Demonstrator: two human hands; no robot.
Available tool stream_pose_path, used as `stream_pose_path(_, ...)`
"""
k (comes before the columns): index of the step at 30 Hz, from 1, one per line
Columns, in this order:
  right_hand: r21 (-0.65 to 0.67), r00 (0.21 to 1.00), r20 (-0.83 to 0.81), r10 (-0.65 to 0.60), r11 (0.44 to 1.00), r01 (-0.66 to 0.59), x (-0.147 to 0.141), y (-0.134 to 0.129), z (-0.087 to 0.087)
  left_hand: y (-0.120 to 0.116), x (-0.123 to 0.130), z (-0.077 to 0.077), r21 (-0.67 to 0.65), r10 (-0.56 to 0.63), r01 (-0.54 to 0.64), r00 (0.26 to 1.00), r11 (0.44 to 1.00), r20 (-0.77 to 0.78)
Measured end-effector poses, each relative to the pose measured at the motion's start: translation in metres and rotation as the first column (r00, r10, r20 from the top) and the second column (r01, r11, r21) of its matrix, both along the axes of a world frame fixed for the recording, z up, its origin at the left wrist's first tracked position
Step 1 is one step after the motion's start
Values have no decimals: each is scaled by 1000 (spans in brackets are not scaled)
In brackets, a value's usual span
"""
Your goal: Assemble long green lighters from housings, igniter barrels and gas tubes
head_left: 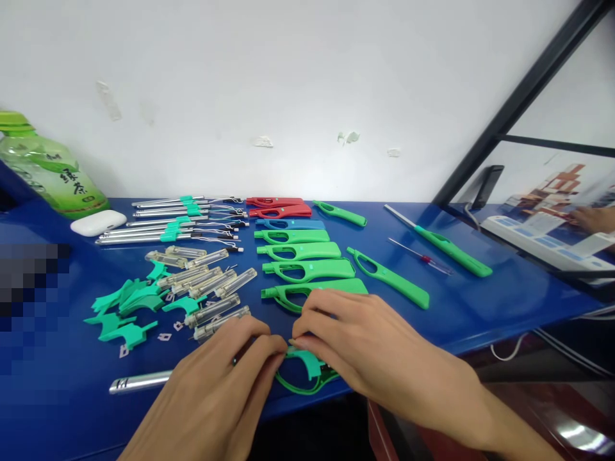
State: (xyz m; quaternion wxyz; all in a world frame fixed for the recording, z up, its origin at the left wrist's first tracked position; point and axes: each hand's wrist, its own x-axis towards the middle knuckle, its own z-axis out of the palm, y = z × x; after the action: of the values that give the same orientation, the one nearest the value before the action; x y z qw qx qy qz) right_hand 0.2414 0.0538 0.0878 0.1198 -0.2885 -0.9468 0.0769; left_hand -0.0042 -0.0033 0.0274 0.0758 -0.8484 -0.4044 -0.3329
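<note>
At the counter's (475, 314) front edge, the right hand (369, 346) is closed on the green shell (303, 389) and hides most of its handle. The left hand (216, 384) covers the silver tube's (139, 382) near end; its exact grip is impossible to see.

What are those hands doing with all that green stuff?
A person's left hand and right hand meet over a green handle part at the edge of the blue table. A teal piece shows between them. A silver tube pokes out from under the left hand. Farther back, red, blue and green handle parts are lined up, with clear tubes and loose teal pieces to their left.
</note>
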Motion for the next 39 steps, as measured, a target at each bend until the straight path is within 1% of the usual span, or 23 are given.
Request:
stream_pose_path(4,7,1000,12,-9,1000,9,3,0,3,0,2,0,7,24,-24,1000,1000,-11)
stream_pose_path(7,-10,998,42,48,999,-48,8,1,5,0,2,2,-4,13,-13,1000,1000,-4)
stream_pose_path(10,9,993,63,96,995,-97,11,4,5,0,2,2,-5,0,0,1000,1000,5)
stream_pose_path(15,32,994,40,100,994,-101,11,7,3,2,4,2,16,13,-12,997,1000,-70)
stream_pose_path(20,22,996,-22,88,996,-88,12,7,1,0,6,3,-69,52,-50,999,996,15)
stream_pose_path(26,29,992,-94,84,996,-82,11,6,-2,-2,6,3,-139,59,-55,998,989,21)
stream_pose_path(32,16,985,-159,71,997,-70,9,7,-5,-1,7,6,-99,51,-48,998,994,22)
stream_pose_path(37,122,972,-215,94,990,-69,18,8,-12,-3,2,-2,-71,76,-80,996,994,-53)
stream_pose_path(39,119,971,-223,86,991,-60,24,6,-16,-3,0,-4,-21,81,-83,994,996,-69)
